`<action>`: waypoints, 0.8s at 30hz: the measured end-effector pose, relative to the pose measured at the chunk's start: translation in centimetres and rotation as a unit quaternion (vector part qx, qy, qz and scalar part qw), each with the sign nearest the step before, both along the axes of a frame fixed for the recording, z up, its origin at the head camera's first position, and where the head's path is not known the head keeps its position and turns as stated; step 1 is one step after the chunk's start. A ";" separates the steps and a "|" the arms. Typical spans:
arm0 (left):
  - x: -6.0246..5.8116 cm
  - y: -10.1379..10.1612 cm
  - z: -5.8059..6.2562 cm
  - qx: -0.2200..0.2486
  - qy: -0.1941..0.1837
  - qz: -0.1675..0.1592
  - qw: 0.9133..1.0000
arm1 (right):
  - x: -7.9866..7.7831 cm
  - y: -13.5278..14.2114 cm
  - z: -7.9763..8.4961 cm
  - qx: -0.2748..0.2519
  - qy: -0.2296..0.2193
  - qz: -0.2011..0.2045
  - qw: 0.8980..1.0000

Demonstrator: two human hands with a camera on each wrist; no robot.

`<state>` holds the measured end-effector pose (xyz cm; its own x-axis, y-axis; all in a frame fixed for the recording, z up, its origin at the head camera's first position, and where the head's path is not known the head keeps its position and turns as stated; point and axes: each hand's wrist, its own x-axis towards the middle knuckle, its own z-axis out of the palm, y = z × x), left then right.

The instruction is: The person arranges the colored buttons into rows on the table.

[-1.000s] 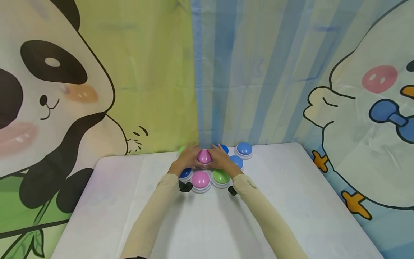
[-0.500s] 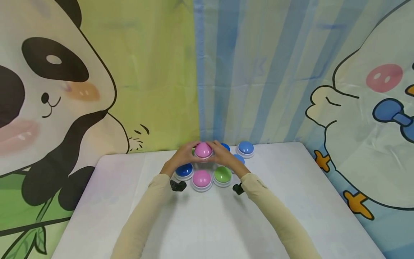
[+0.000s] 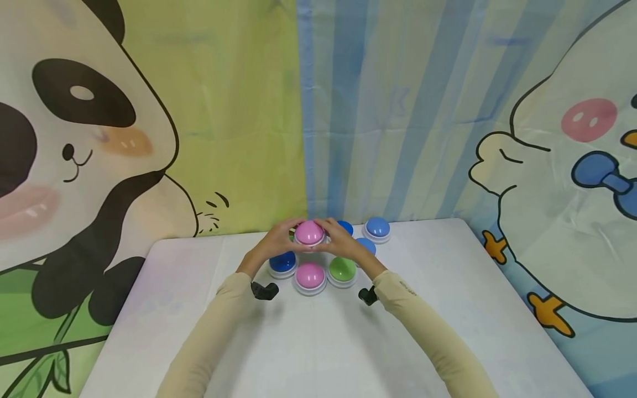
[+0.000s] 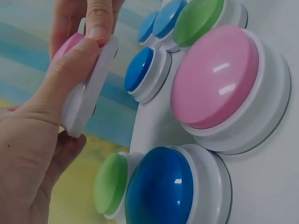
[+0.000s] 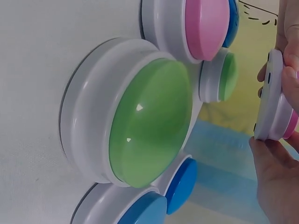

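Note:
Both hands hold up a pink dome button (image 3: pixel 309 232) with a round white base, above the back of the white table. My left hand (image 3: pixel 280 240) grips its left side, thumb along the base in the left wrist view. From the other side, my right hand (image 3: pixel 343 241) grips it, fingertips at the base's rim. The button's underside edge, with small dark spots, shows in the right wrist view. Beneath and nearer, a second pink button (image 3: pixel 310 275) sits between a dark blue button (image 3: pixel 282 262) and a green button (image 3: pixel 343 268).
Farther back on the table (image 3: pixel 308 342) stand a blue button (image 3: pixel 345 226) and two lighter blue ones, one at the right rear (image 3: pixel 378 226). Another green button (image 4: pixel 111 184) is mostly hidden behind my left hand. Printed cloth walls (image 3: pixel 239 110) rise behind the table.
The pink button has come up off the table between both hands and shifted slightly left. My wrists have spread apart, uncovering more of the dark blue button.

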<state>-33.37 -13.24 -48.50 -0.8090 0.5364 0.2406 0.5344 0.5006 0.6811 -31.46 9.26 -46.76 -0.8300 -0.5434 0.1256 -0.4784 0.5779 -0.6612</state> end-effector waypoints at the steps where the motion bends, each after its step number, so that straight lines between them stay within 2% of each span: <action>1: 0.1 0.0 0.1 0.000 -0.002 0.003 1.000 | 0.1 0.0 0.0 -0.004 -0.002 0.001 1.000; 5: 0.8 -0.6 0.1 0.003 -0.002 0.013 1.000 | 0.6 -0.2 0.1 -0.014 -0.011 0.014 1.000; 12: 2.6 -2.6 -0.2 0.012 0.041 -0.001 0.999 | 1.8 -1.3 -0.2 -0.016 -0.042 0.053 0.998; 18: 4.2 -4.3 -0.2 0.014 0.040 0.004 0.999 | 2.6 -2.7 -0.1 -0.039 -0.061 0.086 0.994; 24: 5.7 -6.1 -0.3 0.016 0.046 0.019 0.999 | 3.6 -4.5 0.0 -0.030 -0.068 0.083 0.994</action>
<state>-27.71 -19.37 -48.76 -0.8020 0.4967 0.3318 0.5769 0.4998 0.6460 -27.88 4.79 -46.77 -0.7416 -0.6686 0.0540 -0.4670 0.4568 -0.7571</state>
